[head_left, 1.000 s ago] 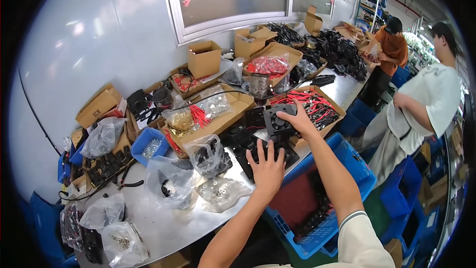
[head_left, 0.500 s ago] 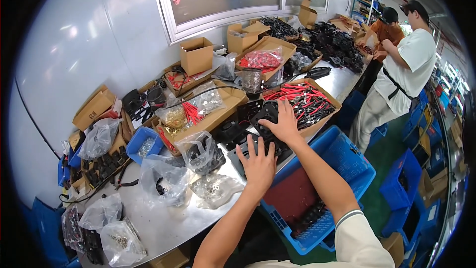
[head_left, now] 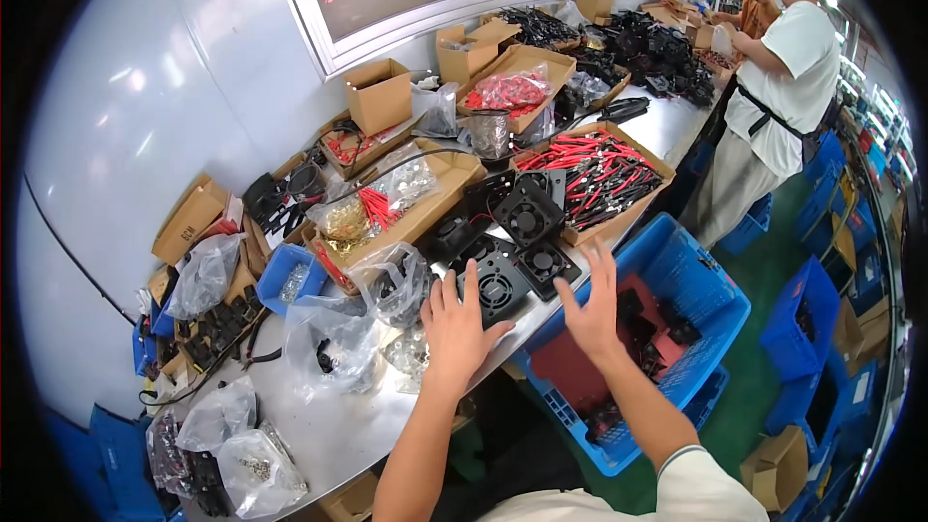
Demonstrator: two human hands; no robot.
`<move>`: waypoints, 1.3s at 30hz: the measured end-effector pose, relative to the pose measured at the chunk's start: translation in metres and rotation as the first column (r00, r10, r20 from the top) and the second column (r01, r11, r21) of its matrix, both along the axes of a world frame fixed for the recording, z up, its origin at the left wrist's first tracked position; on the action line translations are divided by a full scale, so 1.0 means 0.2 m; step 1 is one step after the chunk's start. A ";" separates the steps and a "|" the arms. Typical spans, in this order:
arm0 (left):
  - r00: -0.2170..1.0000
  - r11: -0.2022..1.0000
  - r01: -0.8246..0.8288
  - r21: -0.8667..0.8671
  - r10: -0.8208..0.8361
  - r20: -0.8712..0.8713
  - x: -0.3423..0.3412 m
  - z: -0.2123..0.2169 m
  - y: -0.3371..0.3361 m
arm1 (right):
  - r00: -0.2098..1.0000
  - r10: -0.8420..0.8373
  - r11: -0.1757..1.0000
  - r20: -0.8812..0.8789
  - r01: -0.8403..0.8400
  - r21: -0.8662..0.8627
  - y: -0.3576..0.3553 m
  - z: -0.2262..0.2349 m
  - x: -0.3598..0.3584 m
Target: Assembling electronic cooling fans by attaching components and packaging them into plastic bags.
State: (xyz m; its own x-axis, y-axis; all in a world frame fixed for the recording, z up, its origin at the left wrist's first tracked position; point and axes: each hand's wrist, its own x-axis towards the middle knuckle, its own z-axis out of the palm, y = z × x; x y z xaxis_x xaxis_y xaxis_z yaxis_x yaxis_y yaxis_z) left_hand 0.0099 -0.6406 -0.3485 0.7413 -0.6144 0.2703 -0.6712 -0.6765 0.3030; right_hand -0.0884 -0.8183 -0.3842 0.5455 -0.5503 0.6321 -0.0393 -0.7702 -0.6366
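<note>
Reaching out over the grey table (head_left: 348,435), both hands are seen low in the middle of the frame. The left hand (head_left: 454,324) is spread wide open and nothing is held; its fingertips are just touching a black fan (head_left: 498,282). The right hand (head_left: 592,307) is open and empty too, held above the blue crate (head_left: 710,275). No fan is picked up yet. More fans (head_left: 527,217) are laid just above, untouched.

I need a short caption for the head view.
Two open hands, left hand and right hand, reach toward black cooling fans on a cluttered workbench.
</note>
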 end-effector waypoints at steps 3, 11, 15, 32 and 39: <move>1.000 0.999 0.011 0.034 -0.011 0.008 0.04 0.00 -0.01 | 0.998 0.055 0.996 -0.024 -0.053 0.073 0.13 -0.08 -0.06; 0.998 0.998 0.041 -0.049 -0.044 -0.054 0.07 0.19 0.02 | 0.980 0.120 0.986 -0.161 -0.099 0.132 0.09 -0.17 -0.08; 0.998 0.996 0.057 -0.074 -0.058 -0.022 0.07 0.15 0.04 | 0.982 0.104 0.993 -0.155 -0.093 0.079 0.07 -0.14 -0.04; 0.731 0.680 -0.078 -0.729 -0.458 -0.505 -0.50 -0.19 0.14 | 0.921 -0.045 0.978 -0.386 0.119 0.170 0.03 0.18 0.50; -0.082 0.476 -0.469 -0.744 -0.862 -0.499 -0.64 -0.23 -0.12 | 0.965 -0.065 0.997 0.253 0.055 0.045 -0.07 0.27 0.62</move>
State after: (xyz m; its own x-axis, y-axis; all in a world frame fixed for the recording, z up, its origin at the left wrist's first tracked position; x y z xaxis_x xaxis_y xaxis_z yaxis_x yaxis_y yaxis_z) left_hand -0.1180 -0.6653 -0.3942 0.4649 -0.8847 -0.0331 0.6392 0.3096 0.7040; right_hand 0.0353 -0.8322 -0.3303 0.3353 -0.6025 0.7242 0.0819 -0.7472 -0.6595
